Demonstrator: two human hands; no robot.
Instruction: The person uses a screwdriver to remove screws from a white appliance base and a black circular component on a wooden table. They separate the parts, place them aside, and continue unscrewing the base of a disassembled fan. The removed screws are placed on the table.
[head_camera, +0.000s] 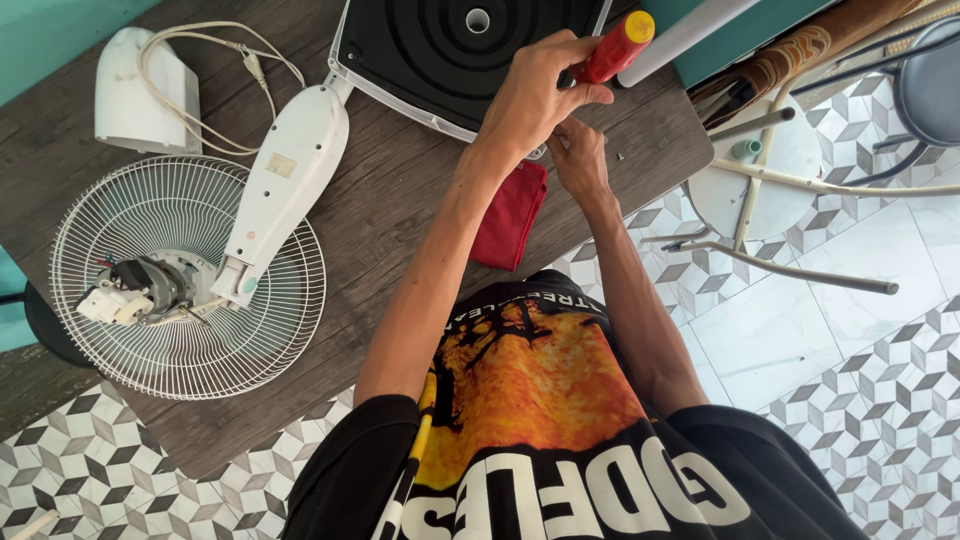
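My left hand (535, 95) is closed around a screwdriver with a red handle and yellow cap (615, 45), held over the near edge of a black fan base with a white rim (420, 60). Just below it, my right hand (578, 160) has its fingers curled together at the base's edge. What they pinch is hidden under the left hand. A folded red cloth (510, 215) lies on the dark wooden table (400, 200) beside my left forearm. A tiny screw (620, 156) rests on the table right of my right hand.
A white fan neck (285, 185) lies across a round white wire grille (190, 290) with the bare motor (140, 285). A white motor cover (140, 90) and a cord (230, 50) sit far left. A round white stool (770, 170) and metal legs stand on the patterned tile floor.
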